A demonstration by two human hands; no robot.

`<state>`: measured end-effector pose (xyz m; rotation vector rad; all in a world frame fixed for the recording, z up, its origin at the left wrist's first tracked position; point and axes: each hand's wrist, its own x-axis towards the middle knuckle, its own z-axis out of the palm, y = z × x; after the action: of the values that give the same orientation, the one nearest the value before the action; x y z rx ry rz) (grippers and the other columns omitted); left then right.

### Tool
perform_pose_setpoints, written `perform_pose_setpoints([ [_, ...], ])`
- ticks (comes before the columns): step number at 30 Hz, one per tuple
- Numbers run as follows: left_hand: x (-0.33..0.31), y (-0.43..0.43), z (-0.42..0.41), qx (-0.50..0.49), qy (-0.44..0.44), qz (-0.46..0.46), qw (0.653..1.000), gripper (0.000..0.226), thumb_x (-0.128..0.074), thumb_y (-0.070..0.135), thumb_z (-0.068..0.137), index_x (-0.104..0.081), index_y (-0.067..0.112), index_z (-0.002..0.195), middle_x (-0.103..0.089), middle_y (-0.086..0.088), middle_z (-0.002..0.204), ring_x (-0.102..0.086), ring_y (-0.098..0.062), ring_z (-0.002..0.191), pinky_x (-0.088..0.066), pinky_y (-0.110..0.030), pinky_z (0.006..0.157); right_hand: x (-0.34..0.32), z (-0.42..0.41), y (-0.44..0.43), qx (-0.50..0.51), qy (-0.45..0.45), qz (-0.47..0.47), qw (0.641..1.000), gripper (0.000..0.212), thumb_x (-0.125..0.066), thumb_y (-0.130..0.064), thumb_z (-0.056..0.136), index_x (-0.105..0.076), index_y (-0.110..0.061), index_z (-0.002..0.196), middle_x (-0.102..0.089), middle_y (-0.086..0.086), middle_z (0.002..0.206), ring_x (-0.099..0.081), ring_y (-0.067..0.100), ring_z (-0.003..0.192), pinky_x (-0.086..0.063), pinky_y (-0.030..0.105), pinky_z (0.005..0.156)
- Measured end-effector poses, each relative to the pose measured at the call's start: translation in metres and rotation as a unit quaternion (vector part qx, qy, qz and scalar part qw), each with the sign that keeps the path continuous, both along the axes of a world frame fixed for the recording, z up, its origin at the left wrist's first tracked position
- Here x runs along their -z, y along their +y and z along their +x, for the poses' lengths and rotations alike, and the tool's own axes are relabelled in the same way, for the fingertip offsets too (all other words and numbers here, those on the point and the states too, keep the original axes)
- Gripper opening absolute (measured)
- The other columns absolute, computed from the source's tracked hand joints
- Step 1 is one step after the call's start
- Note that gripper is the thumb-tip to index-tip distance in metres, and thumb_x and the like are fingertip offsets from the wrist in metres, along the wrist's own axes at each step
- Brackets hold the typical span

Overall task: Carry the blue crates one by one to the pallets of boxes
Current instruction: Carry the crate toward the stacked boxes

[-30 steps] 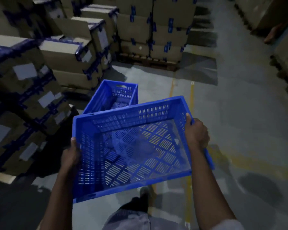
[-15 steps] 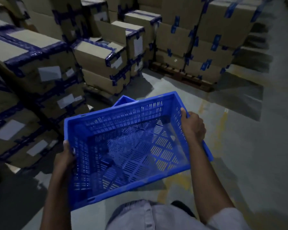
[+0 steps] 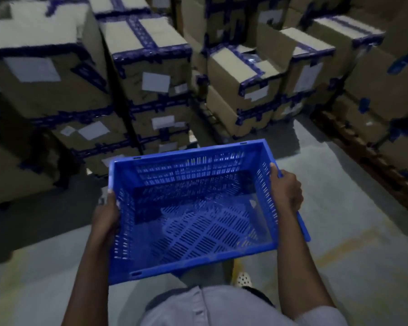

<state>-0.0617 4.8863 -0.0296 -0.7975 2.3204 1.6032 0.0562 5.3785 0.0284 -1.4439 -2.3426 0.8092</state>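
Note:
An empty blue slotted crate [image 3: 198,220] hangs in front of me at waist height, above the grey floor. My left hand [image 3: 106,215] grips its left side wall, thumb over the rim. My right hand [image 3: 285,191] grips the right rim, fingers curled over the edge. Stacks of cardboard boxes [image 3: 151,74] bound with blue tape stand just beyond the crate. Lower stacks of boxes [image 3: 250,90] sit behind it to the right. The crate that stood on the floor earlier is out of sight.
A wooden pallet [image 3: 363,156] under more boxes runs along the right side. Tall box stacks [image 3: 33,90] fill the left. Bare grey concrete floor [image 3: 339,208] with faint yellow lines lies to the right of the crate. My shoe [image 3: 243,278] shows below the crate.
I have turned left and moved closer to the box stacks, carrying the crate in both hands. The second blue crate on the floor has dropped out of view.

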Motion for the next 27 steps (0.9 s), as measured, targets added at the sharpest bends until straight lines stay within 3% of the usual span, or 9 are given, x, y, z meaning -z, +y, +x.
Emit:
perform_pose_setpoints([
  [3,-0.002,0.019,0.008,-0.059,0.01,0.003,0.998,0.137,-0.042,0.119,0.063,-0.076,-0.003,0.116,-0.065,-0.028,0.08,-0.052,-0.027,0.055,-0.045,-0.045,0.065,-0.008,-0.038,0.028,-0.058,0.0,-0.016,0.998,0.073,-0.041,-0.077,0.107,-0.074,-0.014,0.126,-0.074,0.019,0.122,-0.07,0.042,0.105,-0.05,0.046,0.084],
  [5,0.002,0.028,0.015,-0.077,0.011,0.016,0.997,0.136,-0.043,0.115,0.067,-0.074,-0.008,0.115,-0.062,-0.025,0.076,-0.049,-0.027,0.053,-0.044,-0.042,0.062,-0.012,-0.059,0.041,-0.092,0.008,-0.024,0.995,0.075,-0.042,-0.076,0.108,-0.072,-0.013,0.134,-0.073,0.021,0.128,-0.069,0.044,0.113,-0.05,0.047,0.087],
  [7,0.002,0.039,0.023,-0.094,0.018,0.001,0.995,0.134,-0.042,0.112,0.074,-0.069,-0.011,0.121,-0.065,-0.047,0.1,-0.051,-0.032,0.055,-0.045,-0.043,0.063,-0.015,-0.077,0.052,-0.117,0.0,-0.019,0.993,0.076,-0.041,-0.078,0.107,-0.072,-0.014,0.136,-0.072,0.021,0.13,-0.069,0.045,0.114,-0.053,0.05,0.091],
  [8,0.004,0.042,0.026,-0.101,0.021,-0.003,0.995,0.133,-0.041,0.111,0.076,-0.067,-0.011,0.122,-0.064,-0.05,0.117,-0.055,-0.038,0.059,-0.046,-0.046,0.065,-0.015,-0.084,0.056,-0.129,-0.002,-0.016,0.992,0.077,-0.04,-0.078,0.107,-0.072,-0.015,0.136,-0.072,0.022,0.131,-0.069,0.045,0.115,-0.054,0.051,0.093],
  [10,0.003,0.048,0.03,-0.115,0.016,0.004,0.993,0.132,-0.041,0.112,0.077,-0.067,-0.011,0.119,-0.063,-0.048,0.127,-0.06,-0.05,0.065,-0.046,-0.048,0.066,-0.011,-0.097,0.061,-0.141,0.015,-0.021,0.99,0.077,-0.04,-0.078,0.106,-0.073,-0.014,0.133,-0.072,0.022,0.128,-0.07,0.046,0.112,-0.055,0.052,0.092],
  [13,0.001,0.057,0.027,-0.129,0.03,-0.017,0.991,0.117,-0.04,0.108,0.082,-0.07,-0.003,0.105,-0.066,-0.045,0.119,-0.051,-0.034,0.055,-0.046,-0.043,0.063,-0.005,-0.114,0.068,-0.149,0.015,-0.026,0.988,0.077,-0.04,-0.079,0.106,-0.074,-0.013,0.127,-0.074,0.021,0.122,-0.071,0.045,0.107,-0.058,0.054,0.09],
  [15,-0.003,0.059,0.026,-0.144,0.022,-0.027,0.989,0.109,-0.04,0.106,0.084,-0.071,0.003,0.102,-0.062,-0.046,0.099,-0.049,-0.032,0.055,-0.047,-0.043,0.063,0.0,-0.12,0.069,-0.149,0.013,-0.035,0.988,0.076,-0.041,-0.079,0.105,-0.075,-0.014,0.125,-0.074,0.02,0.12,-0.071,0.045,0.106,-0.058,0.053,0.09],
  [18,-0.006,0.06,0.019,-0.15,0.012,-0.021,0.988,0.098,-0.042,0.108,0.077,-0.063,0.014,0.09,-0.054,-0.012,0.067,-0.046,-0.03,0.052,-0.045,-0.046,0.064,0.007,-0.132,0.072,-0.158,0.009,-0.042,0.986,0.074,-0.041,-0.077,0.107,-0.075,-0.014,0.124,-0.074,0.02,0.12,-0.071,0.044,0.108,-0.054,0.049,0.088],
  [27,-0.009,0.053,-0.013,-0.166,0.005,-0.023,0.986,0.078,-0.046,0.09,0.103,-0.059,0.015,0.087,-0.044,0.003,0.053,-0.036,-0.022,0.048,-0.035,-0.035,0.057,0.026,-0.171,0.074,-0.25,0.043,-0.068,0.965,0.055,-0.041,-0.053,0.117,-0.073,-0.011,0.134,-0.072,0.023,0.132,-0.067,0.045,0.12,-0.051,0.046,0.093],
])
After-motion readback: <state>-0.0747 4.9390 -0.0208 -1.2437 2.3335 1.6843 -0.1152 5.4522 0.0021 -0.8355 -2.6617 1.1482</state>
